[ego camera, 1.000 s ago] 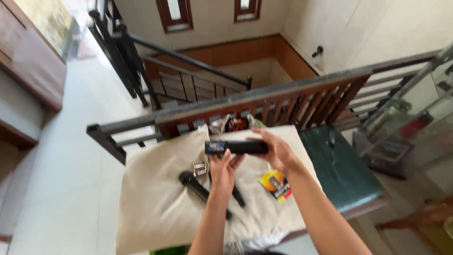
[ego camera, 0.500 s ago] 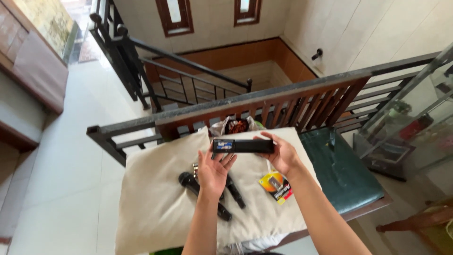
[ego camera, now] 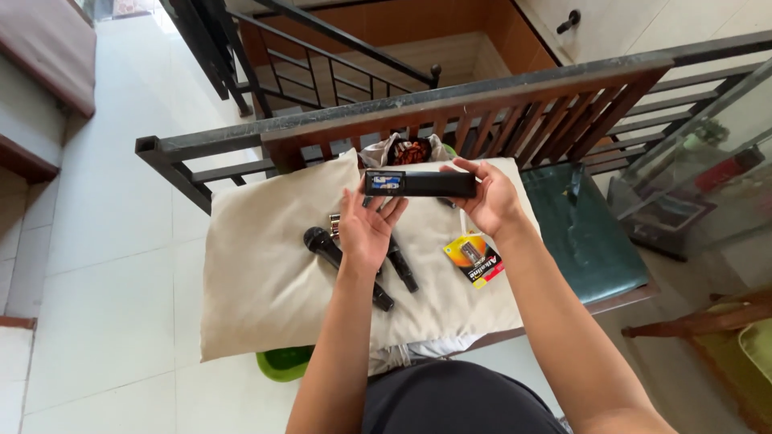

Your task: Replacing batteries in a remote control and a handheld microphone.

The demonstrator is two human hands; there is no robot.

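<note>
Pinching black box [ego camera: 420,184], right hand [ego camera: 492,198] fingers curled.

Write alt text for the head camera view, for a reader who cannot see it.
Both hands hold a long black box-shaped device above a cream pillow: the right hand grips one end, the open left hand supports the other. Two black microphones and a yellow battery pack lie on the pillow.
</note>
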